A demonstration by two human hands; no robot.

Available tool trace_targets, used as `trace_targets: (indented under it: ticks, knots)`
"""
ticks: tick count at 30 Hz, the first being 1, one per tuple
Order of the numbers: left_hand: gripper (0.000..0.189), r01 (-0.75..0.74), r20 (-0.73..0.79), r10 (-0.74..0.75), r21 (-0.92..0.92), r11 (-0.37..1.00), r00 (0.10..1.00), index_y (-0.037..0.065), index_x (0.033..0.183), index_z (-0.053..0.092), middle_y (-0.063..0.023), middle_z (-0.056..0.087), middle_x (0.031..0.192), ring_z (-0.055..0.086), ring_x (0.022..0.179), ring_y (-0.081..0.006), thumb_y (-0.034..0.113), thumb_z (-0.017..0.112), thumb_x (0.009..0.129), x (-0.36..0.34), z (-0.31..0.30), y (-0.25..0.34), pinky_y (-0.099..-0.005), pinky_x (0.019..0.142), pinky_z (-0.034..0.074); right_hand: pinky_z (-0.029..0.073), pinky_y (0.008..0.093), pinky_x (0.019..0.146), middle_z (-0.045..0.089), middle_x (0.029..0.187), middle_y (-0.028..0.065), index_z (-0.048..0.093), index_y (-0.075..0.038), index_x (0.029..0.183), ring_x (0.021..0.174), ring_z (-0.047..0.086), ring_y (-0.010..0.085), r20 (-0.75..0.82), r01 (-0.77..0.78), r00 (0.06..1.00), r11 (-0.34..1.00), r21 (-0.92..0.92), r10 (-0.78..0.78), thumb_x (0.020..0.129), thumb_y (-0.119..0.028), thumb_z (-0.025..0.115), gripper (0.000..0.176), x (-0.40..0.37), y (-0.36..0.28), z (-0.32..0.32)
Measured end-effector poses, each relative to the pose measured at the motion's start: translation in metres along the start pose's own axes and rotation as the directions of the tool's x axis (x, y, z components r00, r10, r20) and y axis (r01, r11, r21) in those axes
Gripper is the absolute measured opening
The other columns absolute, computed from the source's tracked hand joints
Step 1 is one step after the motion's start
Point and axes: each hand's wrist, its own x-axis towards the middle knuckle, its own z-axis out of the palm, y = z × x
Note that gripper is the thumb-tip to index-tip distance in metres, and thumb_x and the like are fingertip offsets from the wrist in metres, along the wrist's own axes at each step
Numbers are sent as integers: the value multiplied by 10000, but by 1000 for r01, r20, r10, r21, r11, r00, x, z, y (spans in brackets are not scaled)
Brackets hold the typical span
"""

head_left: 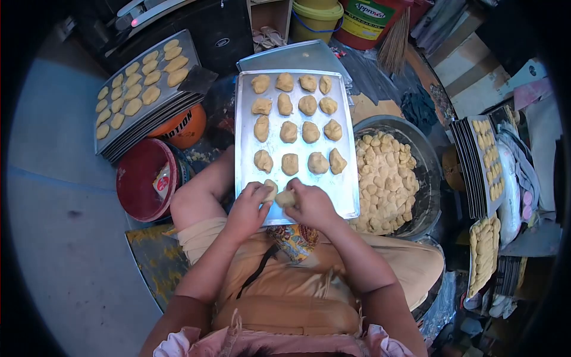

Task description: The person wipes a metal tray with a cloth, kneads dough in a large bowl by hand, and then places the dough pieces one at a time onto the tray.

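Observation:
A metal tray (238,143) lies in front of me, bearing several rows of dough lumps (288,132). Over its near edge, my left hand (252,203) has its fingers round a dough piece (270,190). Close beside it on the right, my right hand (307,204) grips another dough piece (286,199). The two pieces are almost touching, and whether they rest on the tray is hard to tell. Just right of the tray stands a large dark basin (429,172) filled with many dough chunks (386,178).
Stacked trays (146,107) with flattened dough stand at the upper left, above a red bucket (128,184). More stacked trays (476,172) are at the right. Behind are a yellow bucket (315,22), a red tub (364,25) and a broom (395,44).

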Motion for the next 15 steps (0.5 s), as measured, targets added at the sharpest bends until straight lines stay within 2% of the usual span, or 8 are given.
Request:
trace_targets:
  ticks: [2,3,6,9,10,12,13,15]
  knots:
    - [388,-8,-112,7,-11,1000,994,50,1248,583,-198,523,1241,578,1055,-392,119,642,870,-1,5,0,-432,908,486,489,450,712,661,815,148,537,-60,1049,781,645,366,-127,-34,992,999,-39,29,748,-184,711,369,-6,-3,-7]
    - [383,-15,-164,12,-16,1000,986,54,1247,585,-200,520,1246,578,1059,-391,118,640,873,0,7,0,-432,909,486,487,439,696,654,812,136,553,-66,1030,763,644,346,-224,38,973,997,-68,-53,781,-212,701,324,-7,6,-1]
    - [362,-159,-154,173,103,982,973,55,1217,591,-199,527,1190,583,1033,-389,141,650,871,7,12,-6,-442,881,492,496,439,692,638,804,121,574,-78,1063,761,638,328,-180,93,975,973,-209,-131,796,-261,719,355,-10,19,24]
    - [359,41,0,-41,-52,998,999,48,1197,598,-192,532,1150,587,1020,-374,174,663,868,7,8,-1,-427,853,499,497,418,672,632,791,108,577,-74,1056,739,642,302,-218,98,963,961,-258,-157,817,-293,713,351,-16,13,29]
    - [370,63,-14,-64,-27,998,998,53,1202,595,-189,531,1134,587,1002,-382,183,667,864,5,9,-1,-438,845,497,499,412,668,640,796,107,573,-73,1063,736,647,299,-221,97,962,959,-266,-158,822,-295,711,356,-18,12,30]
    - [392,103,-43,-102,22,994,994,63,1212,587,-185,529,1101,588,965,-398,201,676,856,3,12,1,-460,829,493,501,409,656,656,802,110,562,-72,1088,730,656,294,-202,17,977,976,-218,-62,830,-302,707,375,-21,9,36]
    - [390,110,-61,-106,57,992,992,69,1205,596,-178,535,1090,585,981,-385,207,680,850,3,13,3,-457,834,487,503,408,650,664,806,111,557,-71,1101,726,661,292,-194,-26,981,981,-194,-12,834,-305,705,385,-20,9,40]
    - [386,127,-97,-115,126,984,989,80,1191,615,-164,549,1068,579,1011,-358,218,689,838,3,14,6,-452,844,474,505,409,645,673,809,120,548,-73,1117,725,667,294,-213,-16,977,983,-183,-24,840,-310,703,396,-19,10,48]
